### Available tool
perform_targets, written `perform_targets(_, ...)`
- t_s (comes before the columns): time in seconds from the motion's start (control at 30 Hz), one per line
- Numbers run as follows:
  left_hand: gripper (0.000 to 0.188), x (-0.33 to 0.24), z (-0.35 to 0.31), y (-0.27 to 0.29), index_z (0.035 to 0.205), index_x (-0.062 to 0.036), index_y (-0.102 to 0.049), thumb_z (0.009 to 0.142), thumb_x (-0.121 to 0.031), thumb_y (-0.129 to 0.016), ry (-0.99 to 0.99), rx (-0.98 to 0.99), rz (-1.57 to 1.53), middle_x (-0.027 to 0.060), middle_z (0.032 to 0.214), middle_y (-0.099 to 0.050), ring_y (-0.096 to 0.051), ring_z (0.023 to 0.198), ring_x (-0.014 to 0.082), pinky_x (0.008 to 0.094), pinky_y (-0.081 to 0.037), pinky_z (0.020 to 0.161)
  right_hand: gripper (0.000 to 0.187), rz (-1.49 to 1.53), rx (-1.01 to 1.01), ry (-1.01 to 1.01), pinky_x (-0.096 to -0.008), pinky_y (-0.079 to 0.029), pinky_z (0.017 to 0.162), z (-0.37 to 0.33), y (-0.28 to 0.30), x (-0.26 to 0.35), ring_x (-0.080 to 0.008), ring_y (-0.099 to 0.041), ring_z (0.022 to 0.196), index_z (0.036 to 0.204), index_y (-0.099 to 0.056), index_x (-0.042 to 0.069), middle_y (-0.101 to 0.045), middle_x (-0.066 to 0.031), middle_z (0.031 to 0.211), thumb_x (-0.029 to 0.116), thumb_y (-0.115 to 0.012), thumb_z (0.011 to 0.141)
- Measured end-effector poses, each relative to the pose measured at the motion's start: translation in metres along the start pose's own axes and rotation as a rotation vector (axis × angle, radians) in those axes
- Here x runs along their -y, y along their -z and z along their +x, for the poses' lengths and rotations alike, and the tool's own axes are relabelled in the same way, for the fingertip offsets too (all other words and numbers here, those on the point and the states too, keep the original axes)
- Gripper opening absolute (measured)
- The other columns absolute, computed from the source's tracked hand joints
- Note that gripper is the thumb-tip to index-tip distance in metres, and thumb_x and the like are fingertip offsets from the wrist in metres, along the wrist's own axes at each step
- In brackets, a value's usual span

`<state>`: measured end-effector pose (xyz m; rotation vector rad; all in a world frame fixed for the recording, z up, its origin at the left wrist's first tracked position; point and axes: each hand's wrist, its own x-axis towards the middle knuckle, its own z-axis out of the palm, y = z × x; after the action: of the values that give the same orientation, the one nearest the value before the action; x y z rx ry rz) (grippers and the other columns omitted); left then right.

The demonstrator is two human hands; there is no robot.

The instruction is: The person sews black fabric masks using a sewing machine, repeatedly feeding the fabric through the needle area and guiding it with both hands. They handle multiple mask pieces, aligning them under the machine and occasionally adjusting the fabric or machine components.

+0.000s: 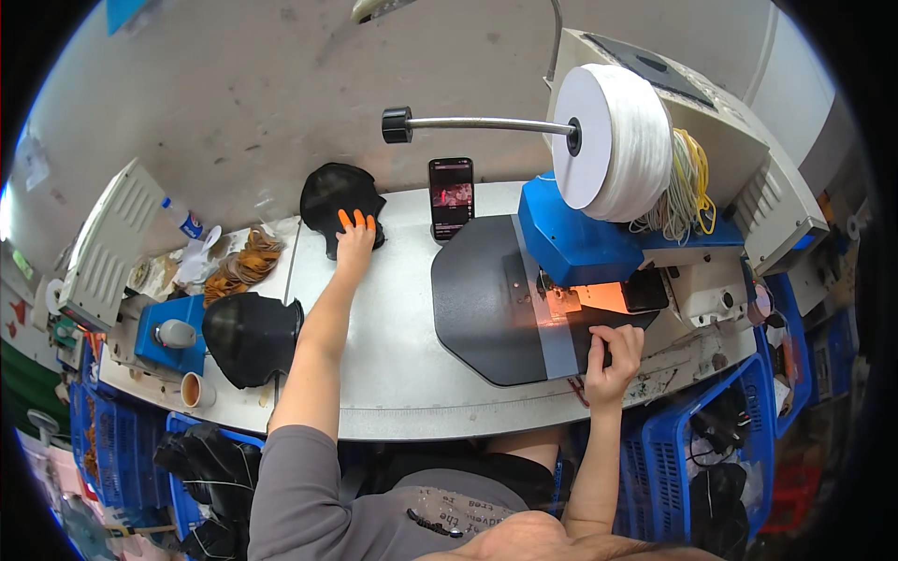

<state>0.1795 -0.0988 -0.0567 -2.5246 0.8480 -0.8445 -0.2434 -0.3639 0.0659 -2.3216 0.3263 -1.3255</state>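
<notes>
Head view: left of the phone [452, 199], the left hand [356, 238] rests, fingers extended, on a black piece [337, 194], probably light, pliable, best held by its rim; right of the phone, the right hand [613, 360] curls, grasp indeterminable.

Left hand [355, 232] touching black piece [335, 194], right hand [613, 361] near blue sewing machine [571, 234], upright phone [453, 198]

A solid black shaped piece [339, 192] lies under the left hand [354, 245], whose finger covers [359, 221] are bright orange; a second piece [248, 338] is equally black. The desk [383, 327] is pale silver-grey. A charcoal plate [477, 309] carries a lighter grey stripe [558, 353]. The sewing machine head [571, 234] is vivid blue, the spool [631, 140] plain white, the hanging cords [694, 182] yellow and cream. Crates [660, 451] are blue; the grey T-shirt [299, 477] bears a paler, lettered print [454, 510].
</notes>
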Motion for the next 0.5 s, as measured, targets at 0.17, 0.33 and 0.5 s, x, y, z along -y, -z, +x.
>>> perform_targets(0.17, 0.021, 0.006, 0.01, 0.02, 0.105, -0.0031, -0.062, 0.083, -0.005, -0.064, 0.039, 0.045, -0.153, 0.0156, 0.103, -0.067, -0.072, 0.084, 0.0342, 0.0399, -0.061, 0.068, 0.014, 0.025, -0.007, 0.002, -0.0371, -0.039, 0.067, 0.001, -0.004, 0.003, -0.0273, -0.047, 0.075, 0.085, -0.067, 0.002, -0.053, -0.0084, 0.075, -0.005, -0.063, 0.075)
perform_targets(0.33, 0.018, -0.023, -0.021, 0.074, 0.101, -0.0036, -0.063, 0.083, -0.005, -0.062, 0.003, 0.164, -0.262, 0.0157, 0.095, -0.065, -0.072, 0.08, 0.0331, 0.0367, -0.061, 0.068, 0.015, 0.012, -0.02, -0.015, -0.0369, -0.04, 0.068, -0.001, -0.004, 0.001, -0.0268, -0.048, 0.075, 0.086, -0.068, 0.002, -0.054, -0.0083, 0.075, -0.006, -0.063, 0.075)
perform_targets(0.5, 0.037, -0.056, -0.083, 0.132, 0.116, -0.0018, -0.06, 0.079, -0.002, -0.065, -0.058, 0.174, -0.143, 0.0241, 0.122, -0.06, -0.07, 0.097, 0.0459, 0.0364, -0.062, 0.072, 0.015, 0.033, 0.005, -0.022, -0.0365, -0.041, 0.069, 0.0, -0.001, 0.003, -0.0266, -0.049, 0.076, 0.087, -0.068, 0.002, -0.056, -0.0078, 0.077, -0.006, -0.064, 0.075)
